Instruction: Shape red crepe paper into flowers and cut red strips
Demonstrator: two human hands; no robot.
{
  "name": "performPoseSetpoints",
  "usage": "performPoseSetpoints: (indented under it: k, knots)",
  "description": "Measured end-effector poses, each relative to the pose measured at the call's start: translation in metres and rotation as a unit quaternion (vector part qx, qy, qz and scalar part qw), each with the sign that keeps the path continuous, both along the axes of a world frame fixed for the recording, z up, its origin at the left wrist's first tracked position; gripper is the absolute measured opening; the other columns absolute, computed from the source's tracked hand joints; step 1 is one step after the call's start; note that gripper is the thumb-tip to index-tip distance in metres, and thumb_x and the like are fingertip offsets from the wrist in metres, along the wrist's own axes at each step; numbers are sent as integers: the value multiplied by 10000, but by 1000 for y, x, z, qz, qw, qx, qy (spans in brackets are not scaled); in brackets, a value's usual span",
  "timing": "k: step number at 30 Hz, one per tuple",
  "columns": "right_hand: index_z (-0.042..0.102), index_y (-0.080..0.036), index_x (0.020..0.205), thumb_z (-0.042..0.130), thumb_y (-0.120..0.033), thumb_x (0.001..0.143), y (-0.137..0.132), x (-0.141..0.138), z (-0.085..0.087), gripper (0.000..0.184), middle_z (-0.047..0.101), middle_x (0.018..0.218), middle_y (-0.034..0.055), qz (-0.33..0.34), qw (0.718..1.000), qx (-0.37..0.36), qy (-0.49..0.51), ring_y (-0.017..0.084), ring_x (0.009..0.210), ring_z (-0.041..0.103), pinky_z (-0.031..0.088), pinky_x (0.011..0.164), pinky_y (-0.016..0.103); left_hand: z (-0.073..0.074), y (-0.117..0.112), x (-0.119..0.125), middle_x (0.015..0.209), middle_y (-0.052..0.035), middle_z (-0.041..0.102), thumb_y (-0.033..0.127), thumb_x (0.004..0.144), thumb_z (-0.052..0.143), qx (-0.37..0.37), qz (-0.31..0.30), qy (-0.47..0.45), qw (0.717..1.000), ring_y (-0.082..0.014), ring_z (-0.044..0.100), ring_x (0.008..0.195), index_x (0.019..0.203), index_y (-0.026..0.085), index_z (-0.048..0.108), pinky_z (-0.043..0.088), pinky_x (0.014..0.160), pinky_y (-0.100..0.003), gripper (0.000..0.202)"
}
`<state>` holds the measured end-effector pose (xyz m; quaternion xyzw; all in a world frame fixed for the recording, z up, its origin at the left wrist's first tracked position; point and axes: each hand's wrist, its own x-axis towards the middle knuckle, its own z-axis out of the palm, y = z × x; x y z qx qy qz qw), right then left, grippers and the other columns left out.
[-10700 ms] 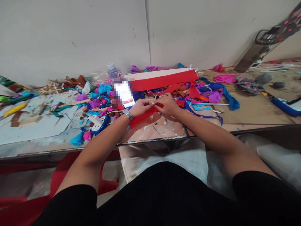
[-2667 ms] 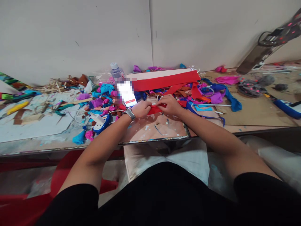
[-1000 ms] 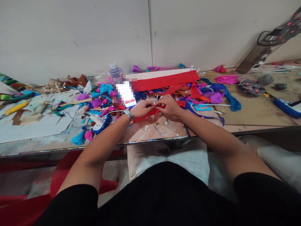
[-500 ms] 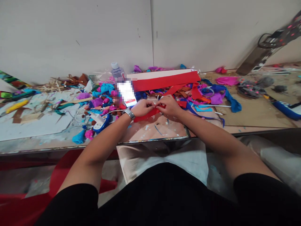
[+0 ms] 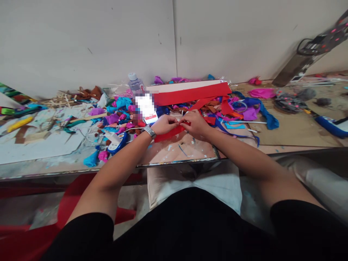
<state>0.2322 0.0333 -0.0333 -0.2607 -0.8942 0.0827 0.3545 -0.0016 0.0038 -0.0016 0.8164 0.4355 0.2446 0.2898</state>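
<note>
Above the near part of the table, my left hand (image 5: 164, 125) and my right hand (image 5: 196, 123) meet fingertip to fingertip. Both are closed in a pinch on a red crepe paper strip (image 5: 169, 135), whose free part hangs below my left fingers and wrist. The exact spot between the fingertips is too small to make out. A metal watch sits on my left wrist. Just behind the hands lies a wide red sheet (image 5: 190, 95) along a white one, with more red strips (image 5: 202, 103) in front of it.
Left of my hands are a lit phone (image 5: 146, 108), a clear bottle (image 5: 135, 83) and a blue-and-white power strip (image 5: 117, 142) with cables. Crumpled coloured pieces (image 5: 119, 105) cover the table's middle. Rightward lie cardboard (image 5: 285, 127) and a leaning dark bottle (image 5: 289, 69). The table edge runs close below my hands.
My hands stay almost in place, with small finger shifts on the red strip. My leg under the table edge has moved slightly to the right.
</note>
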Motion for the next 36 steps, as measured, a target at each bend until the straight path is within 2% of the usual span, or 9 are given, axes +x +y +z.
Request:
performPoseSetpoints:
  k: [10,16,23,28,36]
  knots:
    - [783,-247,992,676,-336,985,0,1,0,140,827,991,63,0,1000,2,-2,288,1009,689,348,1021,475,1,-1,1,736,-18,687,482,913,645,-22,16,-28,999,-130,535,663,851,139,782,397,645,-277,375]
    - [781,-244,977,675,-311,979,-2,1,3,125,820,971,67,-1,1000,3,-1,287,990,679,344,1011,467,2,-1,2,720,-8,676,488,919,635,-9,18,-25,999,-128,515,662,858,131,791,382,647,-276,394]
    - [778,-219,965,643,-288,993,-7,0,8,154,795,943,83,-9,999,-19,-42,291,996,646,321,977,455,1,-5,3,688,2,686,419,938,597,43,11,32,999,-121,527,640,839,143,797,345,617,-265,355]
    - [774,-218,929,668,-296,988,-9,1,9,145,793,921,69,-11,999,-30,-43,283,978,635,312,984,451,1,-6,3,709,-13,724,381,941,584,104,13,81,991,-125,536,615,902,156,825,354,630,-275,332]
    - [757,-209,925,655,-282,990,-9,1,10,141,791,938,72,-6,999,-31,-42,284,992,637,311,992,447,-5,-3,2,733,-36,752,381,948,578,161,9,103,982,-133,570,612,933,171,831,358,639,-281,329]
